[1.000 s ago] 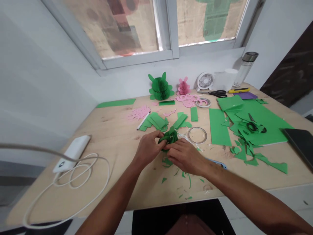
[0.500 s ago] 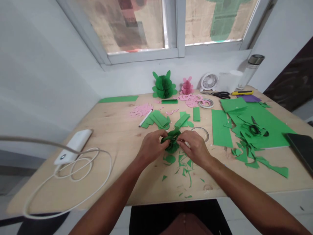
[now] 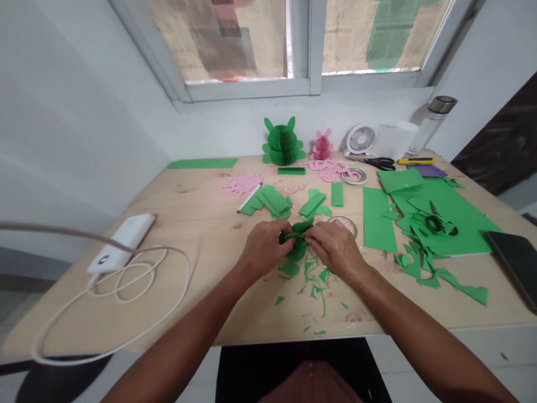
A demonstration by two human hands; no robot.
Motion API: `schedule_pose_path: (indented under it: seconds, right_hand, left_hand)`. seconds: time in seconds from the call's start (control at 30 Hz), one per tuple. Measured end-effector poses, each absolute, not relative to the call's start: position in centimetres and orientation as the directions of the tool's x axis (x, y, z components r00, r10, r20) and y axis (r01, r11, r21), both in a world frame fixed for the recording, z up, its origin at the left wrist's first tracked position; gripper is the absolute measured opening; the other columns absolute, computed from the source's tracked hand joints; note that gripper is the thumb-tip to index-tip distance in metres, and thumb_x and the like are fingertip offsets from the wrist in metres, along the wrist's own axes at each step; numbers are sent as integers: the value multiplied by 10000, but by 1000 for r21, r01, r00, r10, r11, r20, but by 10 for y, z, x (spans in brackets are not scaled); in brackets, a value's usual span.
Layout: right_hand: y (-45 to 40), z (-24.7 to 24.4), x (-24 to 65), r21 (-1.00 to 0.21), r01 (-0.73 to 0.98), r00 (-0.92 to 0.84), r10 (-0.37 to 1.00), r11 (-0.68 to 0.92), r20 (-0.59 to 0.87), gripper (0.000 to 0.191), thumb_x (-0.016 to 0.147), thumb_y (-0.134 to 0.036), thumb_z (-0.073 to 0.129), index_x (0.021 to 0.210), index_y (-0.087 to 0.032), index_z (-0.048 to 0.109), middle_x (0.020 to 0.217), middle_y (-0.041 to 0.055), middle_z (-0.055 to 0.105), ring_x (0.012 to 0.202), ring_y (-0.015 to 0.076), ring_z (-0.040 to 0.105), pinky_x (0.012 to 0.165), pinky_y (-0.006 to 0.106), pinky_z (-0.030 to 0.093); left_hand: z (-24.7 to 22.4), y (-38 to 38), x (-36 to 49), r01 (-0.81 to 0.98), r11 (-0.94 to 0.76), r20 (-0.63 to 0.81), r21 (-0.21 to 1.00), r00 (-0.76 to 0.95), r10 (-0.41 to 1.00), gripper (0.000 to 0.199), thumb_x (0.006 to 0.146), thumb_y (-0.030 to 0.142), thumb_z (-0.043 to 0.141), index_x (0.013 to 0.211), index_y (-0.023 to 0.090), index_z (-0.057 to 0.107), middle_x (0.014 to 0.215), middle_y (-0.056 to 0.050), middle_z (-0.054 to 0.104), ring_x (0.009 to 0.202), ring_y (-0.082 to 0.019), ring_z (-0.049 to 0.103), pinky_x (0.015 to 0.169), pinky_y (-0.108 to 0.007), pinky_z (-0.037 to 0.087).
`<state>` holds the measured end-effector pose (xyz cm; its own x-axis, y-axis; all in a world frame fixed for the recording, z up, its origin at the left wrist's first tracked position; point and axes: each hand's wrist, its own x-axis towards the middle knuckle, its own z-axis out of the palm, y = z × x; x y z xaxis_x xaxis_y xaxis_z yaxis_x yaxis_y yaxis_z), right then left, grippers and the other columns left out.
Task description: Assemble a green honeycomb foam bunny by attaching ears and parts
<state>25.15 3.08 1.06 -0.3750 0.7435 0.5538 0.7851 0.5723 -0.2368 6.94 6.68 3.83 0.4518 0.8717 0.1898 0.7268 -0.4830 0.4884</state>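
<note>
Pinching layered green papercraft (image 3: 297, 250) between left hand (image 3: 265, 245) and right hand (image 3: 337, 245), seemingly unfinished; green honeycomb-paper figure (image 3: 282, 145) stands assembled behind.

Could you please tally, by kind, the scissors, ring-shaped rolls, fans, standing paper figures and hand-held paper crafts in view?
Scissors: 2
Ring-shaped rolls: 2, one partly hidden by the right hand
Fan: 1
Standing paper figures: 2
Held green paper craft: 1
Total: 8

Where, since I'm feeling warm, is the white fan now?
In the head view, the white fan stands right of centre, behind the black scissors and right of the pink paper figure.
</note>
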Motion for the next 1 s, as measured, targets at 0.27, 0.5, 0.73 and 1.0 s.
schedule_pose_path:
  seconds: [0.27,0.5,0.73,1.0]
  right_hand:
    - [29,13,251,-116,838,-383,727,533,570,287,968,-202,401,797,-177,630,679,31,567,657,166,491,647,305,279]
    - [32,13,258,-84,816,-441,710,572,549,286,968,-200,399,804,-182,632,678,27,538,649,163,471,641,300,282]
    - [32,16,262,-85,804,-471,717,589,515,308,975,-208,380,800,-184,633,679,28,537,639,162,463,629,297,287]
    - [30,18,261,-18,808,-499,700,589,511,306,975,-198,386,811,-181,644,684,33,551,618,160,441,607,296,284]
  left_hand:
    - [38,67,73,751,-514,208,414,472,857,75,723,194,593,657,220,570,781,-22,724,754,-221,649,709,-329,462]
    - [39,66,75,775,-518,211,363,474,855,58,722,202,597,674,223,573,790,-13,724,751,-216,650,701,-315,454]
    - [41,66,76,786,-524,198,327,485,852,56,728,207,597,679,220,573,732,-15,699,724,-217,643,711,-325,449]
    - [40,65,78,775,-544,180,322,514,839,61,728,194,610,695,221,567,683,-10,667,723,-223,636,745,-348,437]
